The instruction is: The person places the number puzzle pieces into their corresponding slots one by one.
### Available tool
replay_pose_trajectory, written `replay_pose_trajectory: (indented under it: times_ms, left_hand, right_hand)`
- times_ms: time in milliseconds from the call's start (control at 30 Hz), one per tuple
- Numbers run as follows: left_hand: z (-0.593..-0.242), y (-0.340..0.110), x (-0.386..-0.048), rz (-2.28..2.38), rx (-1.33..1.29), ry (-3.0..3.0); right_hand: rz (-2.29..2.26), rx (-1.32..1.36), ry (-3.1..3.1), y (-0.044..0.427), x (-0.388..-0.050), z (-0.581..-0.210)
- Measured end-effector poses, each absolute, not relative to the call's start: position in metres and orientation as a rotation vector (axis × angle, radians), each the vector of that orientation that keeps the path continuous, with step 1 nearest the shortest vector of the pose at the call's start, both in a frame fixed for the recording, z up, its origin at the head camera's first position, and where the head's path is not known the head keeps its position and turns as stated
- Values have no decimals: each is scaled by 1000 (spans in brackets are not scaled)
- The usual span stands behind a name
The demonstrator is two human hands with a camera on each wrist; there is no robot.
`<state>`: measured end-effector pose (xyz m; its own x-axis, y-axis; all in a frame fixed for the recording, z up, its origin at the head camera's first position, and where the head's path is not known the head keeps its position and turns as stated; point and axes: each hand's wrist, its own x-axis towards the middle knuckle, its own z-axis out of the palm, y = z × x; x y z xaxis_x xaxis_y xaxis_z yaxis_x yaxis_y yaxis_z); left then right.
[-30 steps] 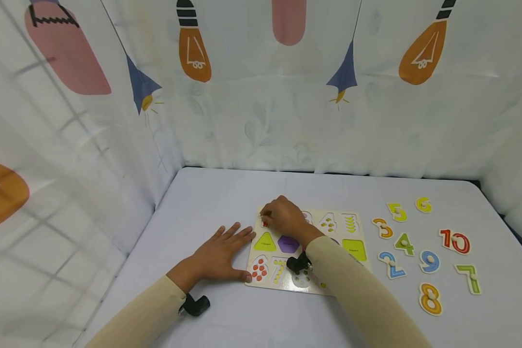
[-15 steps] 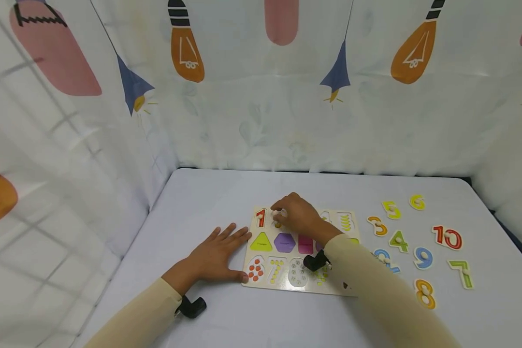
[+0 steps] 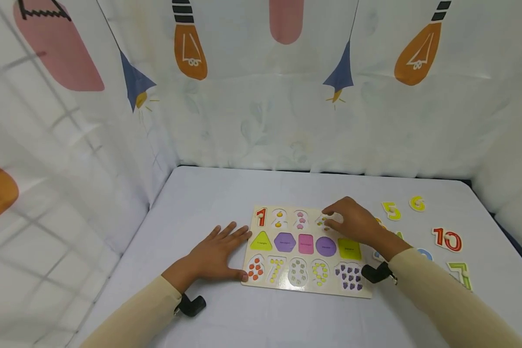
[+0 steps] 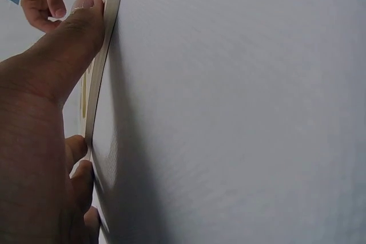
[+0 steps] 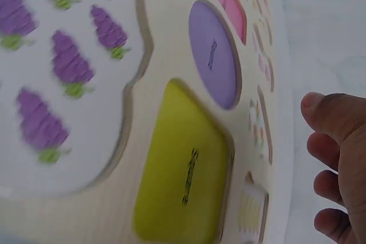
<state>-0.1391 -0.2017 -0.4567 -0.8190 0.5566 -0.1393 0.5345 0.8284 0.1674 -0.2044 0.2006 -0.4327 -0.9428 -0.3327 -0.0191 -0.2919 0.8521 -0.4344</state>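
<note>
A wooden puzzle board (image 3: 366, 291) lies flat on the table, with a red number 1 (image 3: 261, 217) in its top left slot. My left hand (image 3: 217, 253) rests spread at the board's left side, its thumb touching the edge, as the left wrist view confirms at the board's rim (image 4: 94, 95). Over the top row, around the four-shaped slot (image 3: 321, 222), hovers my right hand (image 3: 356, 222), thumb and fingers apart and holding nothing. In the right wrist view that hand (image 5: 346, 147) has loosely bent fingers beyond the yellow square (image 5: 186, 170).
Right of the board lie loose number pieces: a yellow 5 (image 3: 391, 210), a yellow 6 (image 3: 417, 203), a red 10 (image 3: 447, 239) and a green 7 (image 3: 461, 274). My right arm partly covers others. A patterned curtain (image 3: 243, 121) hangs behind the table.
From the top left of the board, my right hand has moved right along the top row, uncovering the red 1 and the slots beside it. My left hand stays at the board's edge.
</note>
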Motion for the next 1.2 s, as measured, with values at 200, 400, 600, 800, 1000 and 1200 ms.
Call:
replay_pose_trajectory:
  times_ms: [200,400,600,800,1000,1200]
  left_hand:
    - [-454,-201,-139,164,848,2824]
    - [-452,-201,-140,166,861,2818]
    - [-454,-203,-141,162,878,2807]
    - [-454,-202,-141,185,874,2798]
    - [-454,-202,-141,170,861,2802]
    - [-453,-201,-141,188,857,2799]
  right_hand:
    - [-657,-460,2947,250,-177,-435]
    - [-598,-444,2959,281,-151,-440]
    - [-618,-446,2958,298,-136,-444]
    - [-654,-429,2930,307,-122,-444]
    - [-605,-495,2960,316,-115,-448]
    - [-577,-544,2960,320,-112,-452]
